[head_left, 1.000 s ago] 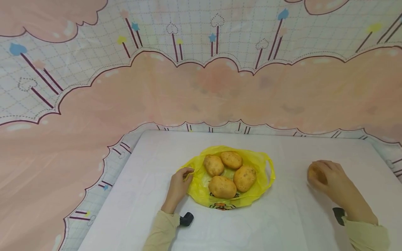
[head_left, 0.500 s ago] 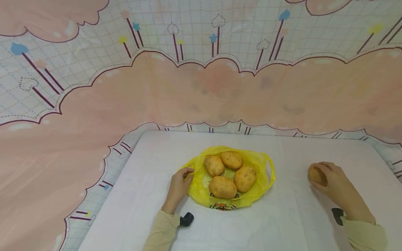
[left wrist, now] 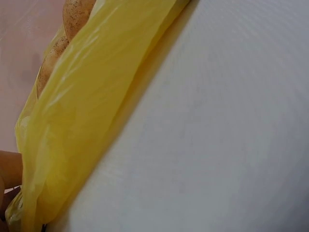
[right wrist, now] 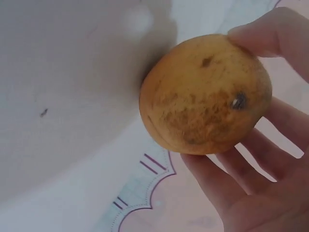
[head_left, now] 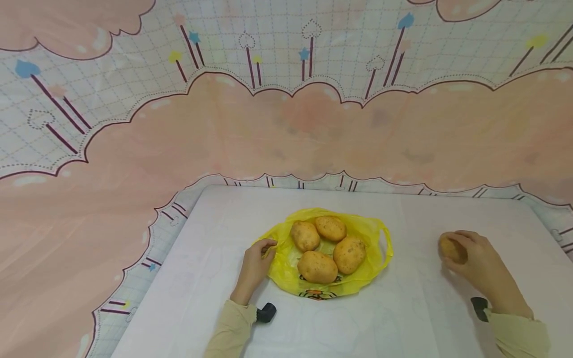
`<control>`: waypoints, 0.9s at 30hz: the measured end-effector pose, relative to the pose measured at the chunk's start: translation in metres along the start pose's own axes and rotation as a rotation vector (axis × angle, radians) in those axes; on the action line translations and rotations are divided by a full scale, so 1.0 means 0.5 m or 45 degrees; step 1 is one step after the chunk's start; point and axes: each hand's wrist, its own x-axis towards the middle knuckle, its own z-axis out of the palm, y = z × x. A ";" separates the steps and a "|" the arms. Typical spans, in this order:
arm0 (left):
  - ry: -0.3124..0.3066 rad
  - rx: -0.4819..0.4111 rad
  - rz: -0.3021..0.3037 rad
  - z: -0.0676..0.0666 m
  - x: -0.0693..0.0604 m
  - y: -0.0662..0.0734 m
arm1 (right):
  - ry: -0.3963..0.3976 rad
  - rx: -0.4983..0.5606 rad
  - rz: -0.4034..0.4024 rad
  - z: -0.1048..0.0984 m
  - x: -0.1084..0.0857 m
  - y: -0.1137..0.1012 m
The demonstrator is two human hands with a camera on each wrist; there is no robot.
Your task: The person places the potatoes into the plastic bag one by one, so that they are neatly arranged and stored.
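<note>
A yellow plastic bag [head_left: 282,266] lies spread open in the middle of the table, with several potatoes [head_left: 317,267] inside it. At the bag's left edge, my left hand [head_left: 256,266] pinches the plastic between thumb and fingers. The left wrist view shows the side of the bag [left wrist: 91,96] close up, and only a bit of the fingers at the lower left. Off to the right, my right hand [head_left: 481,263] grips a single potato [head_left: 449,247], thumb on one side and fingers on the other. Brown marks and a dark spot show on that potato [right wrist: 203,101] in the right wrist view.
The table [head_left: 394,323] has a white cover. Behind it hangs a pink and white patterned cloth [head_left: 313,134], which also runs down the left side. A black wrist camera [head_left: 266,313] sits at the left cuff, another [head_left: 480,308] at the right cuff.
My right forearm has shifted very slightly to the left, the potato still in the hand near the same spot. The left hand, the bag and its potatoes stay put.
</note>
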 end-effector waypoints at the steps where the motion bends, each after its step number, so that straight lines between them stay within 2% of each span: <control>1: -0.001 0.000 0.000 0.000 0.000 0.000 | -0.006 0.004 0.005 -0.001 0.000 -0.003; 13: 0.009 -0.001 -0.001 -0.002 -0.003 0.003 | 0.060 0.028 -0.110 -0.019 0.021 -0.058; 21: 0.013 0.006 -0.013 -0.001 -0.002 0.003 | 0.058 0.040 -0.094 -0.024 0.027 -0.096; 27: 0.002 0.000 -0.009 -0.001 -0.003 0.003 | 0.107 0.053 -0.134 -0.025 0.030 -0.117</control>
